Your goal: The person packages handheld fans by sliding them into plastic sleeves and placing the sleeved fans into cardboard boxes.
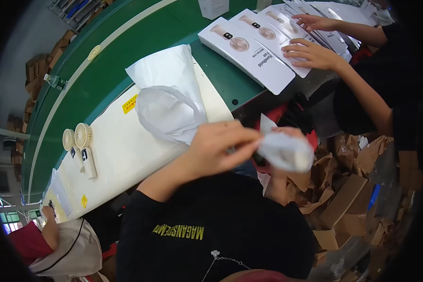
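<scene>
A small translucent plastic bag (290, 151), blurred by motion, is held up in front of my body. My left hand (221, 143) is closed, thumb and fingers pinching near the bag's left edge. Behind and around the bag is my right hand (291, 132), closed on it and partly hidden; what the bag contains is too smeared to make out. Just beyond my left hand, a pile of white plastic bags (171, 110) lies on the white work surface. Two cream handheld fans (83, 136) (68, 139) lie side by side farther left.
Several white handheld fan boxes (254, 51) lie at the upper right under a co-worker's hands (310, 54). A green conveyor belt (113, 42) carries a round cream part (94, 52) and a bottle (56, 82). Torn cardboard (343, 202) covers the floor at right. Another person (47, 239) sits lower left.
</scene>
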A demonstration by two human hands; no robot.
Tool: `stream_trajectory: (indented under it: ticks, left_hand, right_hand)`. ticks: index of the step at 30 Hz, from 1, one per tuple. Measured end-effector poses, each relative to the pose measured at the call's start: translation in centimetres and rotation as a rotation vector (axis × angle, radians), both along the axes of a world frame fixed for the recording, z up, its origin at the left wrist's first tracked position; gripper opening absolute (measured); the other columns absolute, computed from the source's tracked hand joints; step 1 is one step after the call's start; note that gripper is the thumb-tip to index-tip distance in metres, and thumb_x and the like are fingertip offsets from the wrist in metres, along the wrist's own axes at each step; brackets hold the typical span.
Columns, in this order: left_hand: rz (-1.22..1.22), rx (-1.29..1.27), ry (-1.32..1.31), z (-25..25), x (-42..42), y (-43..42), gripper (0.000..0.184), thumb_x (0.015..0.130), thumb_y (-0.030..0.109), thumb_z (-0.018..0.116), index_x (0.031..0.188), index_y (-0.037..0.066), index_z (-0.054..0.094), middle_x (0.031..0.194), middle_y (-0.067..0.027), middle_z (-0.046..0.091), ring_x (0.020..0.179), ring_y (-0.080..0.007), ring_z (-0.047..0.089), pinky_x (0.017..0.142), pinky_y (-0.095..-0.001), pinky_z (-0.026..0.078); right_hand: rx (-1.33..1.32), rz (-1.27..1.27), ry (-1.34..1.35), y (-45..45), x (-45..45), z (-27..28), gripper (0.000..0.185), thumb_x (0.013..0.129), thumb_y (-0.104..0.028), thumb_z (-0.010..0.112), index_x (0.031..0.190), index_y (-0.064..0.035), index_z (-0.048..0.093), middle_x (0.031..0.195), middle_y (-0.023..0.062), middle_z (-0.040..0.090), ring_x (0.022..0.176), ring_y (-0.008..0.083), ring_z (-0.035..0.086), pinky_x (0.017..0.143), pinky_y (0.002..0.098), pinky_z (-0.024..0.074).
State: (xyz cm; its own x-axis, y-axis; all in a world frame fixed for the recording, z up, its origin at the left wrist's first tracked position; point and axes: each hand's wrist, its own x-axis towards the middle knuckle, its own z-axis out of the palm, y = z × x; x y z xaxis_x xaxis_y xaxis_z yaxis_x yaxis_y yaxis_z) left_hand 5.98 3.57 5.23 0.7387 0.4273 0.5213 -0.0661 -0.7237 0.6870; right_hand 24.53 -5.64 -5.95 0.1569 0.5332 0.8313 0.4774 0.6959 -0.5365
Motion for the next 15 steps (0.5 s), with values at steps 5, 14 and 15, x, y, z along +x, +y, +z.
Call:
stream_trajectory:
  ticks: [5, 14, 15]
  left_hand:
    - [0.341, 0.212, 0.118, -2.8, 2.2, 6.8, 0.044, 0.073, 0.007, 0.069, 0.115, 0.01, 0.058, 0.105, -0.0096, 0.061, 0.102, -0.0242, 0.06, 0.078, -0.0297, 0.05]
    - [0.501, 0.523, 0.076, -4.5, -0.4, 10.9, 0.081, 0.067, 0.01, 0.078, 0.137, 0.016, 0.037, 0.136, -0.0154, 0.043, 0.12, -0.0352, 0.049, 0.096, -0.0441, 0.044]
    - [0.447, 0.494, -0.118, -3.9, -1.0, 11.4, 0.085, 0.068, 0.013, 0.08, 0.139, 0.016, 0.033, 0.135, -0.0167, 0.043, 0.118, -0.034, 0.05, 0.095, -0.0458, 0.045]
  right_hand:
    - [-0.538, 0.014, 0.753, 4.2, 2.4, 1.7, 0.067, 0.076, -0.006, 0.064, 0.137, -0.0046, 0.035, 0.112, 0.0144, 0.057, 0.074, 0.0288, 0.065, 0.081, 0.0376, 0.0517]
    - [-0.421, 0.916, 0.894, 5.9, -3.1, 10.1, 0.09, 0.081, -0.022, 0.062, 0.148, -0.0081, 0.004, 0.139, 0.0325, 0.034, 0.067, 0.03, 0.065, 0.056, 0.0348, 0.0548]
    - [-0.401, 0.938, 0.887, 5.7, -3.5, 11.8, 0.088, 0.084, -0.026, 0.061, 0.148, -0.0093, 0.002, 0.138, 0.0346, 0.033, 0.065, 0.0291, 0.065, 0.055, 0.0337, 0.0549]
